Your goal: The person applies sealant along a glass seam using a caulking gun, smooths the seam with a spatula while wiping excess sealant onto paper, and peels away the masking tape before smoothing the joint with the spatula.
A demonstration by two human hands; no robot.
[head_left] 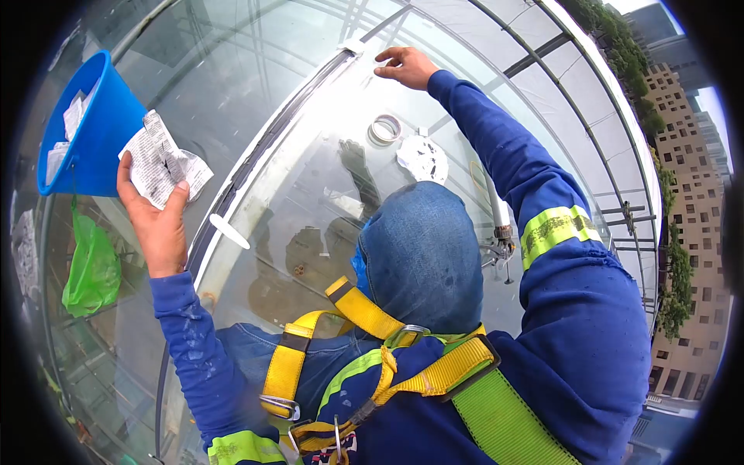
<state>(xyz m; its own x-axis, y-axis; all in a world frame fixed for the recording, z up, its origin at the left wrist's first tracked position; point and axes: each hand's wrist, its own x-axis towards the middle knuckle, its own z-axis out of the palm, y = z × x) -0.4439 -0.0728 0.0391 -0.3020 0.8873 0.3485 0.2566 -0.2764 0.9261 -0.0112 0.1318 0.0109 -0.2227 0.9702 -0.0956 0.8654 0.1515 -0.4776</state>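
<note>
My left hand [159, 225] holds a crumpled sheet of printed paper [163, 159] between thumb and fingers, just right of a blue bucket [116, 132] with more paper inside. Up at the top middle, my right hand [407, 67] is over the glass near the upper end of a white strip [310, 101] along a dark seam; its fingers are bent, and whether they hold anything is too small to tell. A white stick-like piece [230, 231] lies across the seam, below and right of the paper.
A tape roll [384, 129] and a stained white disc [423, 160] lie on the glass. Right of them is a caulking-gun-like tool [500, 225]. A green plastic bag [91, 267] hangs below the bucket. Metal framing and buildings [694, 232] show at right.
</note>
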